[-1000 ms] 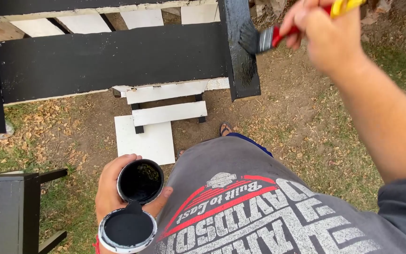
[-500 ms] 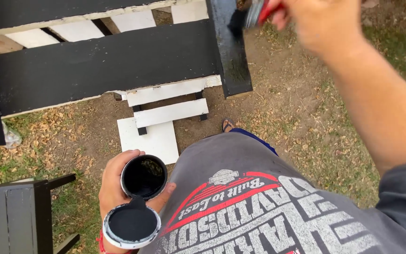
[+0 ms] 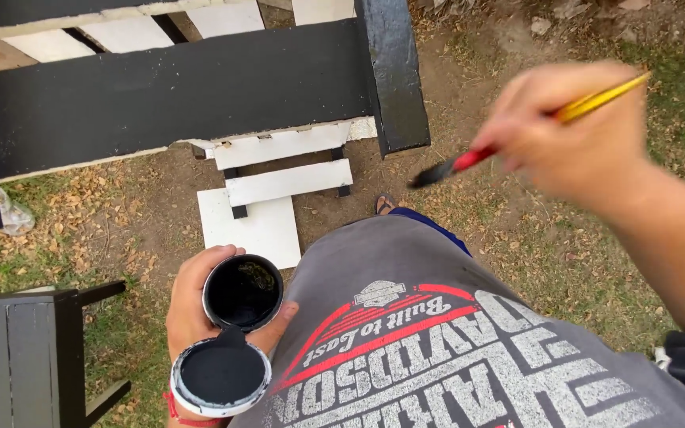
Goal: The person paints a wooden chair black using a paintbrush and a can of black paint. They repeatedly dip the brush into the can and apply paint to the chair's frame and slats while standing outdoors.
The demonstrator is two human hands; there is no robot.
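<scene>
Your right hand grips a black-tipped paintbrush.
Your left hand clasps an open black-paint tin above dry, leaf-strewn grass, beside the half-blackened wooden bench.

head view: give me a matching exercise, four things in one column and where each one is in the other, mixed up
Things:
1. brush
2. paint can
3. lid
4. white board

Places:
A. flat on the dirt under the bench
B. in the left hand, open, black inside
C. in the right hand, bristles black
D. hanging at the can's near edge, black on its face

Pairs: 1-C, 2-B, 3-D, 4-A
</scene>
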